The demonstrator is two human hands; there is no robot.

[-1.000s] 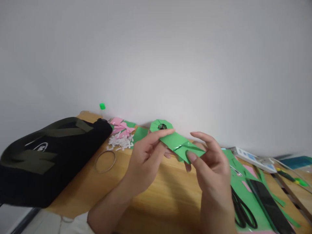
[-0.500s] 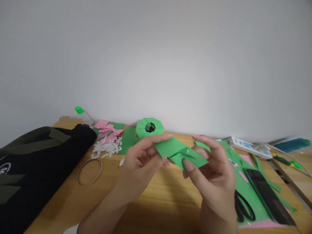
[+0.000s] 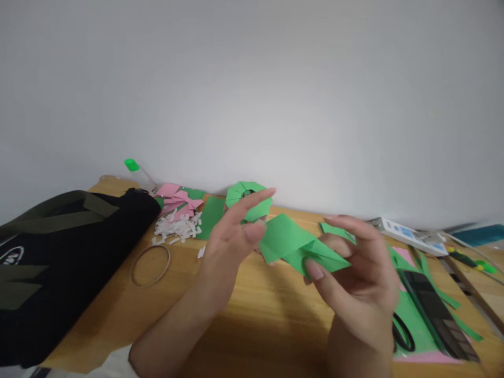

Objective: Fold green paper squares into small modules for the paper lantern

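Note:
My right hand (image 3: 362,283) pinches a folded piece of green paper (image 3: 287,236) between thumb and fingers, with its index finger raised. The paper has slanted creases and a pointed right end. Just left of it is my left hand (image 3: 232,236), index finger stretched out and thumb lifted off the paper. Its lower fingertips are by the paper's left edge; whether they touch it I cannot tell. Behind the left hand stands a round green folded-paper ring (image 3: 258,210) with a central hole, partly covered by the index finger.
Pink folded pieces (image 3: 179,200) and white paper scraps (image 3: 177,227) lie at the back left, near a ring-shaped band (image 3: 149,266) and a black bag (image 3: 71,262). On the right are a phone (image 3: 433,310), black scissors handles (image 3: 403,333), green strips (image 3: 441,294) and a power strip (image 3: 411,236).
My left thumb and index finger have come off the paper and spread apart. My right hand keeps its pinch, and the paper has shifted slightly right. The view has tilted a little.

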